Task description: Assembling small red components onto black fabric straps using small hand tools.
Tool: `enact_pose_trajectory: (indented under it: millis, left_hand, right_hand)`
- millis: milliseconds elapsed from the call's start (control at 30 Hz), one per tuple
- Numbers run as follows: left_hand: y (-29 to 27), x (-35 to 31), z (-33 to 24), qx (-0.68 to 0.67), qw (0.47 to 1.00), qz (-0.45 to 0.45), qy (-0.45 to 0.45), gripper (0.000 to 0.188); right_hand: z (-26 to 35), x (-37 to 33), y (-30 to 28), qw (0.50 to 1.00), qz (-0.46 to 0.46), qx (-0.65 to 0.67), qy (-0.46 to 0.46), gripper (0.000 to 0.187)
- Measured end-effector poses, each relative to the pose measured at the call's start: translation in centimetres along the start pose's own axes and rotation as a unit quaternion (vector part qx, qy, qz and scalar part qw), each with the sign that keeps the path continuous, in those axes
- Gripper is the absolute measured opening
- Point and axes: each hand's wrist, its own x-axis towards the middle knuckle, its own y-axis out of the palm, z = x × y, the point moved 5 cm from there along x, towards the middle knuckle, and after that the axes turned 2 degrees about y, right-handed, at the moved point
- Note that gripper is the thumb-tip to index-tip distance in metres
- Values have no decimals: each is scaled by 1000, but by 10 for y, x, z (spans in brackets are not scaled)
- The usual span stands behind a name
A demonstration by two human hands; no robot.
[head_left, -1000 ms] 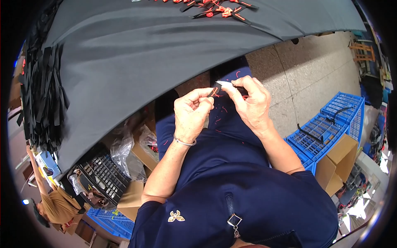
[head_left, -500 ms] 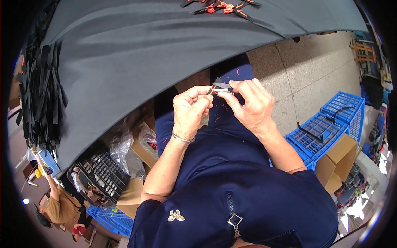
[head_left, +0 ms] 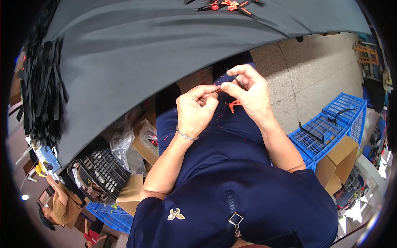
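Observation:
Above my lap, my left hand [head_left: 196,108] is closed in a pinch on one end of a short, narrow black strip [head_left: 216,90]. A little red shows along the strip. My right hand [head_left: 253,97] is beside it, its thumb tip at the strip's other end. Its fingers curl around small dark thread snips [head_left: 239,80], mostly hidden in the hand. An orange-red piece of ribbon [head_left: 234,106] is just under my right hand; whether it hangs or lies on my trousers I cannot tell. Red thread scraps [head_left: 219,115] dot the dark blue trousers.
A dark grey cloth-covered table [head_left: 124,70] spans the far side, with black-and-red ribbon pieces [head_left: 233,5] on it. Black strips [head_left: 43,95] hang at the left. Blue crates [head_left: 316,132] and a cardboard box [head_left: 337,161] stand right; a black crate [head_left: 103,173] and another person [head_left: 64,204] are left.
The snips' blades were open at the strip; now they are tucked into my right hand, whose thumb has moved to the strip. The orange-red ribbon has come into sight below that hand.

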Motion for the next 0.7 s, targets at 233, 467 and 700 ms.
enact_pose_trajectory:
  millis: [233, 467, 700]
  left_hand:
    - [3, -8, -27, 212, 954, -1, 211, 17]
    - [-2, -6, -5, -128, 989, 56, -41, 17]
    - [0, -8, -6, -127, 991, 28, -27, 16]
  right_hand:
    - [-7, -2, 14, 998, 47, -5, 36, 13]
    - [5, -1, 11, 997, 79, -19, -18, 9]
    - [-1, -12, -3, 998, -5, 14, 64, 14]
